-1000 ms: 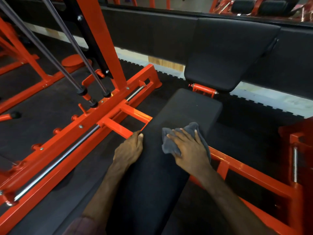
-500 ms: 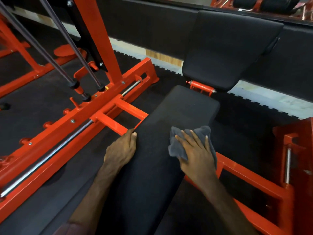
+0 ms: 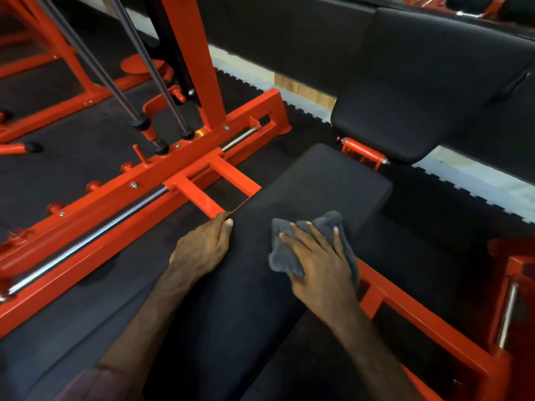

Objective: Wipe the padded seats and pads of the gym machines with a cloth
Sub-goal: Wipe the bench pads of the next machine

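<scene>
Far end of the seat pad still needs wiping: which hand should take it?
Right hand: it already presses the grey cloth flat on the seat pad. The left hand only rests on the pad's edge.

Hidden under the right hand [image 3: 320,269] was the middle of the grey cloth [image 3: 327,227], under both forearms part of the seat pad [image 3: 318,183], with back pad [image 3: 419,82] cropped at the right edge.
</scene>
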